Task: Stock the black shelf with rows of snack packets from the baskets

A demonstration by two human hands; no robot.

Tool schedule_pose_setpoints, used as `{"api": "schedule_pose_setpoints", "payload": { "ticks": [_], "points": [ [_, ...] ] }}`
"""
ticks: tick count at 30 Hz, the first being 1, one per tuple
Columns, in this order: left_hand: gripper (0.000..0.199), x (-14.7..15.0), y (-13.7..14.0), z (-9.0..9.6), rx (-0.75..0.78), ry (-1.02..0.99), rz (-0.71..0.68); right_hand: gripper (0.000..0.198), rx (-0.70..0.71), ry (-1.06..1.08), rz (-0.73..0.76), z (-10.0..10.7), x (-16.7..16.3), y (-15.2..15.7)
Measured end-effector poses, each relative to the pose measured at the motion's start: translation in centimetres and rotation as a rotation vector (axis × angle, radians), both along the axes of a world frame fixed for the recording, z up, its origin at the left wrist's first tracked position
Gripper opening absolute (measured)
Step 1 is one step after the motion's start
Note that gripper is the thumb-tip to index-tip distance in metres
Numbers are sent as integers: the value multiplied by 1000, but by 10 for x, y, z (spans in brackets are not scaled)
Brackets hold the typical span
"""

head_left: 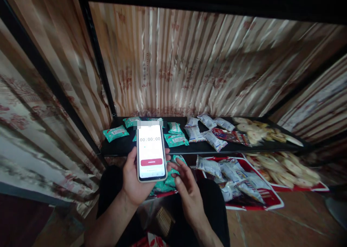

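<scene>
A smartphone point(151, 151) lies upright in my left hand point(135, 178), its fingers wrapped round the back and showing at the right edge. The lit white screen reads 00:00:00 above a red button. Just right of the phone, my right hand point(188, 187) is held with fingers apart and slightly bent, with nothing in it. Behind the phone, green snack packets point(176, 140) lie on the black shelf point(151, 149). More green packets point(169, 180) show below, partly hidden by my hands.
White-and-blue packets point(215, 140) and a dark red packet point(230, 135) lie along the shelf, with pale packaged food point(256, 135) at the right. Below stand red-rimmed containers point(279, 203) holding similar packets. Black posts point(99, 59) and a striped curtain point(173, 59) enclose the shelf.
</scene>
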State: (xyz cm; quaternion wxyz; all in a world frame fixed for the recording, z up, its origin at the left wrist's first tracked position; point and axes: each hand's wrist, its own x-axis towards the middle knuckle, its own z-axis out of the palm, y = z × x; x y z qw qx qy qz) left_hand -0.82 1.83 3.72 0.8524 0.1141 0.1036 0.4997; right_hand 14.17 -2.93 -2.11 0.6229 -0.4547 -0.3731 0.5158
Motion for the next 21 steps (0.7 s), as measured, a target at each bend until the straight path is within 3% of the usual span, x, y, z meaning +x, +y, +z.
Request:
{"api": "schedule_pose_setpoints", "payload": {
  "ticks": [3,6,13,21],
  "points": [
    [57,0,4,14,45,-12,13,85,159,-112,130,9,-4,3],
    [55,1,5,27,85,-25,24,91,280,-167,211,18,-7,10],
    [57,1,3,55,155,-28,14,77,460,-151,259,44,-16,27],
    [57,4,9,71,206,-32,5,70,537,-67,250,64,-18,37]
  ]
}}
